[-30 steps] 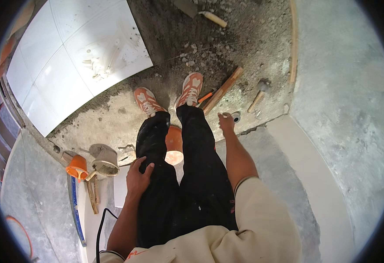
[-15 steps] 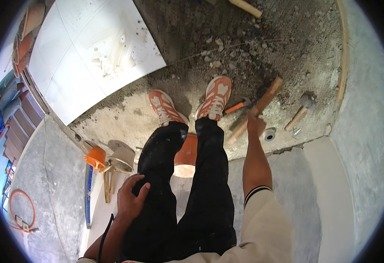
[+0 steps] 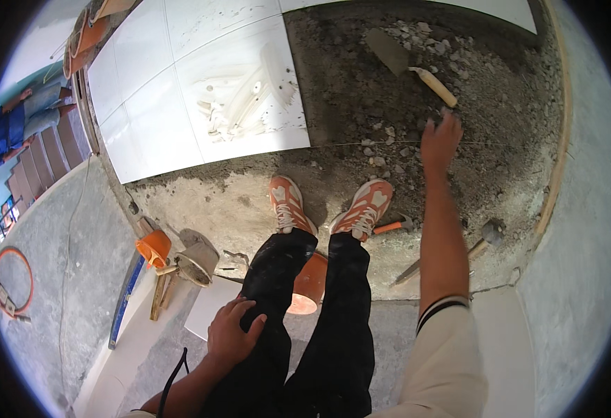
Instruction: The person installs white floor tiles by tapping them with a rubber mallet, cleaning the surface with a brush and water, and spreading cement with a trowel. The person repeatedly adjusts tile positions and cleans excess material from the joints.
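My right hand (image 3: 441, 143) reaches out over the rubble with its fingers apart and nothing in them. Just beyond the fingertips is the pale wooden handle of a trowel (image 3: 438, 88), whose grey blade lies on the dark, crumbly mortar bed (image 3: 483, 129). On my left thigh rests my left hand (image 3: 234, 331), fingers spread. Below my right forearm lie a hammer with an orange handle (image 3: 389, 228) and a stone-grey mallet (image 3: 491, 232). A narrow strip (image 3: 408, 273), partly hidden by that forearm, lies on the floor.
Large white tiles (image 3: 145, 136), smeared with mortar, cover the far left. A reddish bucket (image 3: 311, 275) stands between my legs. Left of me are an orange scoop-like container (image 3: 153, 249), a grey bucket (image 3: 197, 263) and a blue level (image 3: 125, 299). A person (image 3: 19, 129) is at the far left.
My right hand has let go of the length of wood and moved forward to the trowel. The view has shifted forward, showing more of the mortar bed. My left hand stays on my thigh.
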Demonstrator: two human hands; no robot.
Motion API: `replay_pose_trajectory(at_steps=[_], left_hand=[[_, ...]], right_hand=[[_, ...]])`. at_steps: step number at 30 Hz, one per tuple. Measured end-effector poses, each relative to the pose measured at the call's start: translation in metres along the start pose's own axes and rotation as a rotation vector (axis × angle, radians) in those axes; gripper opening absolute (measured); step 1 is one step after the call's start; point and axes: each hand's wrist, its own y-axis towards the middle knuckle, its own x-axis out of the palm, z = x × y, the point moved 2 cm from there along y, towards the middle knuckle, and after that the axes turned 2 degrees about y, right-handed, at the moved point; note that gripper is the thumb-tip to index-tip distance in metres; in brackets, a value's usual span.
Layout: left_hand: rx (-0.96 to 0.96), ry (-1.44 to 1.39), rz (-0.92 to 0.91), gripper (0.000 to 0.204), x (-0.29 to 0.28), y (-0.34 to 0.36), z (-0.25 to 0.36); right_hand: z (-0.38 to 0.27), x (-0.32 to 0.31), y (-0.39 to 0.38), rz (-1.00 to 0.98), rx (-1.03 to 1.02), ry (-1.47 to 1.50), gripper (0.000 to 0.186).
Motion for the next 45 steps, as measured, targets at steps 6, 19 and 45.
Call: replay_pose_trajectory(at_steps=[6, 19, 45], left_hand=[[-0.043, -0.078, 0.017, 0.041, 0.005, 0.002, -0.004], [-0.039, -0.055, 0.005, 0.047, -0.018, -0.003, 0.007], [0.296, -0.883, 0.347, 0.039, -0.225, -0.045, 0.012]], right_hand=[[-0.037, 0.046, 0.095, -0.194, -0.129, -0.457, 0.048], [0.100, -0.044, -0.281, -0.145, 0.798, 0.157, 0.055], [0.104, -0.578, -0.420, -0.631, 0.363, 0.485, 0.017]])
